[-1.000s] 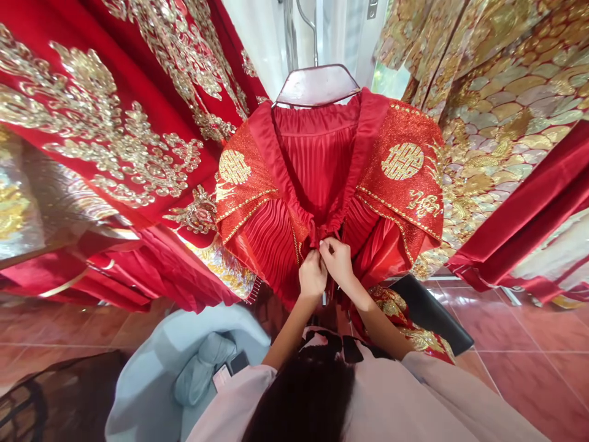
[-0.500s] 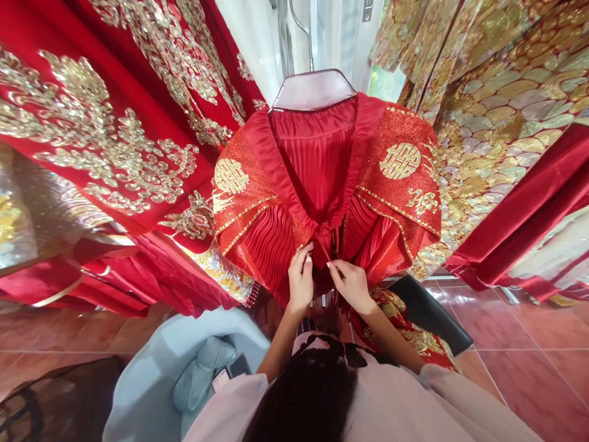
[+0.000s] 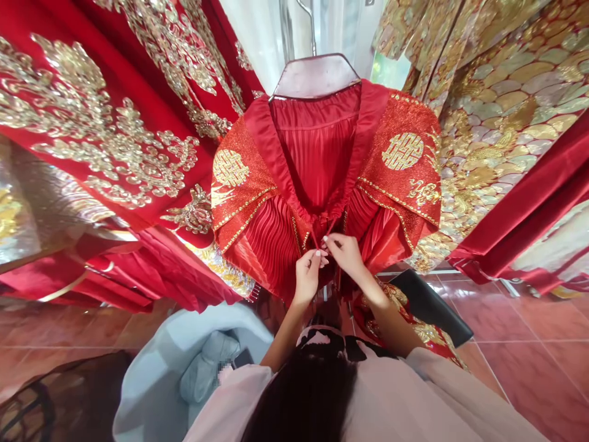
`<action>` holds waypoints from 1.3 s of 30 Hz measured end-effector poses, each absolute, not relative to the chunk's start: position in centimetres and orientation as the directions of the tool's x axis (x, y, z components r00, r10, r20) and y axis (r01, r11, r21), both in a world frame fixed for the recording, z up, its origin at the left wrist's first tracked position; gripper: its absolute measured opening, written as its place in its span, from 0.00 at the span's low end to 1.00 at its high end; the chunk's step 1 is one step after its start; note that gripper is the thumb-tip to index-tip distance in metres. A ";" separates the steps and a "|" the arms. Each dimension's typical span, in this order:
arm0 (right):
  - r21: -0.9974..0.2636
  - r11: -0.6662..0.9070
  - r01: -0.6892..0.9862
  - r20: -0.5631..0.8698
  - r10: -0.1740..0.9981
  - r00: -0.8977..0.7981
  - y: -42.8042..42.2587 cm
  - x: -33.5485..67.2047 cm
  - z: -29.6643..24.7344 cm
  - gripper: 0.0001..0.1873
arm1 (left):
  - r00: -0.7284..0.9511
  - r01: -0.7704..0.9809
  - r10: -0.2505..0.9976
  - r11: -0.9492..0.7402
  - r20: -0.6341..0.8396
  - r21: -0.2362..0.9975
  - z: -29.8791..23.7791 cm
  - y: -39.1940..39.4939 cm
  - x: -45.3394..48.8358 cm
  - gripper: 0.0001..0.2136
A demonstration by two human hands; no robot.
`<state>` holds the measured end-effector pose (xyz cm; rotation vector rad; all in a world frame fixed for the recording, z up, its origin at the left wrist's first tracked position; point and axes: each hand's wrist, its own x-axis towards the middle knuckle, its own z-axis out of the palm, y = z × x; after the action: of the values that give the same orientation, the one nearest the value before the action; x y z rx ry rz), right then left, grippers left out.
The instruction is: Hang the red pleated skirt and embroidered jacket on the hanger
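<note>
A red pleated garment [image 3: 269,236] with gold-embroidered shoulder panels hangs from a wide clear hanger [image 3: 315,77], facing me. At the bottom of its gathered V-neck, thin red drawstrings [image 3: 315,238] hang down from a small knot or gather. My left hand [image 3: 308,273] is closed in a pinch on a drawstring, just below the neckline. Close beside it, slightly higher and to the right, my right hand [image 3: 347,255] also pinches a drawstring end. The fingertips of both hands nearly meet, and the cord between them is partly hidden.
Red gowns with gold beading [image 3: 161,147] hang at left, a gold scale-patterned garment [image 3: 488,141] at right. Below left stands a light blue chair [image 3: 142,380] with a cushion [image 3: 207,368] and a phone. A black flat-topped seat [image 3: 432,307] is at lower right.
My left hand has moved right and slightly down, and now pinches a drawstring. The right hand has risen and shifted slightly left, bringing the fingertips together. The view has tilted slightly.
</note>
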<state>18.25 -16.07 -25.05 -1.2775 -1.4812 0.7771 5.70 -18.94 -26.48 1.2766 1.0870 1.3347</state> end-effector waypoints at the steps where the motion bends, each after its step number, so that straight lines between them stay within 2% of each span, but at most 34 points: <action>1: -0.931 0.231 0.284 0.249 0.968 0.028 -16.2 17.7 -25.1 0.19 | 0.028 -0.110 0.993 -0.114 0.117 0.987 -26.7 -19.1 6.0 0.22; 4: -0.984 0.166 0.066 0.168 0.986 0.021 -17.0 16.5 -25.0 0.22 | 0.079 -0.195 0.995 -0.035 0.052 0.980 -27.0 -19.4 6.5 0.24; 6: -0.992 0.098 -0.084 0.103 0.993 -0.054 -17.5 16.3 -24.6 0.23 | 0.101 -0.190 0.994 -0.013 0.032 0.982 -27.0 -19.5 6.5 0.24; 8: -0.984 0.079 -0.162 0.093 0.992 -0.082 -17.7 16.3 -24.2 0.20 | 0.094 -0.196 0.995 0.010 0.009 0.981 -27.0 -19.5 6.2 0.23; 12: -0.961 0.172 -0.216 0.153 0.983 0.101 -17.8 16.3 -24.2 0.14 | 0.010 -0.248 1.000 0.013 -0.011 0.969 -27.2 -19.3 5.0 0.23; 14: -0.955 0.196 -0.221 0.158 0.971 0.180 -17.8 16.0 -24.5 0.12 | -0.105 -0.197 0.990 -0.112 0.092 0.974 -26.8 -19.0 4.5 0.20; 16: -0.956 0.206 -0.207 0.160 0.963 0.217 -17.8 15.6 -24.9 0.11 | -0.185 -0.041 0.938 -0.304 0.292 0.952 -25.9 -18.5 4.2 0.14; 19: -0.958 0.217 -0.187 0.172 0.958 0.229 -17.9 14.8 -25.3 0.12 | -0.070 0.237 0.821 -0.537 0.566 0.809 -23.9 -17.6 4.0 0.08; 20: -0.958 0.223 -0.179 0.179 0.956 0.233 -18.0 14.5 -25.3 0.12 | -0.031 0.307 0.791 -0.575 0.612 0.758 -23.3 -17.3 4.1 0.06; 22: -0.960 0.231 -0.160 0.190 0.952 0.240 -18.2 14.2 -25.5 0.12 | -0.057 0.405 0.748 -0.588 0.662 0.700 -22.4 -16.8 4.4 0.04; 24: -0.961 0.240 -0.138 0.202 0.950 0.240 -18.5 14.2 -25.6 0.11 | -0.154 0.412 0.743 -0.551 0.651 0.726 -22.0 -16.5 5.0 0.05; 28: -0.958 0.279 -0.064 0.257 0.936 0.242 -18.7 15.0 -25.6 0.09 | -0.269 0.209 0.837 -0.433 0.477 0.877 -22.2 -16.2 6.3 0.09; 31: -0.952 0.306 0.001 0.298 0.927 0.228 -18.6 15.7 -25.7 0.09 | -0.224 -0.098 0.945 -0.265 0.238 0.959 -22.5 -16.1 6.9 0.13; 35: -0.953 0.302 -0.006 0.292 0.927 0.233 -18.5 16.1 -25.8 0.10 | -0.039 -0.485 0.999 -0.037 0.021 0.873 -22.9 -16.1 6.7 0.23; 39: -0.953 0.302 -0.001 0.294 0.932 0.213 -18.8 16.0 -25.6 0.10 | -0.012 -0.685 0.996 0.058 -0.091 0.726 -23.1 -16.6 6.3 0.24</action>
<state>15.97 -18.82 -25.64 -1.0539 -1.1593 0.8503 6.34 -16.60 -23.13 0.5647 0.7060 1.4485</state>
